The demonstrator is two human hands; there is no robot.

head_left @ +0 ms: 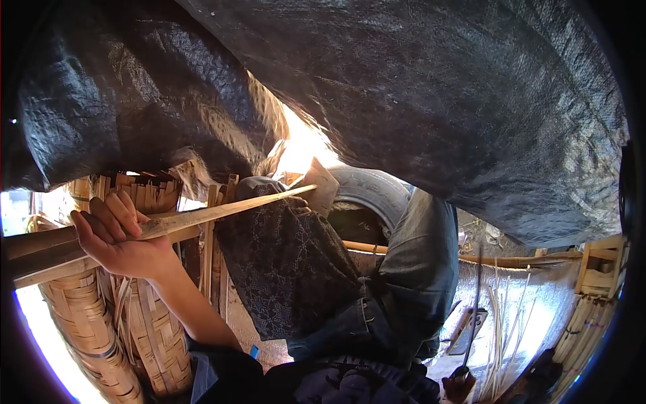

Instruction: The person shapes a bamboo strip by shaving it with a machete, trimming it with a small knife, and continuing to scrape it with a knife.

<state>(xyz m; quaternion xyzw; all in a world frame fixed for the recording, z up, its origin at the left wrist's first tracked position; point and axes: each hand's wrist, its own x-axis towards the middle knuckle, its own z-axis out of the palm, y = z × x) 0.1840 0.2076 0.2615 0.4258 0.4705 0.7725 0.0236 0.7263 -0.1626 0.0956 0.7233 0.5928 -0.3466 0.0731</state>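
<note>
My left hand [121,236] is at the left, palm up, with its fingers curled round a long split bamboo strip [222,209]. The strip runs rightward across a dark patterned cloth [289,262] over my knee, and its thin end reaches a brown flat piece [321,187] by a tire. Low at the right, partly in shadow, my right hand [458,388] is closed on the dark handle of a long thin blade [478,296], which points upward.
A tire [377,188] lies beyond my legs. Tall woven bamboo baskets [87,330] stand at the lower left. Dark sheeting [417,87] hangs low overhead. Thin strips [501,330] and a small board [467,331] lie at the right, near bundled bamboo [585,337].
</note>
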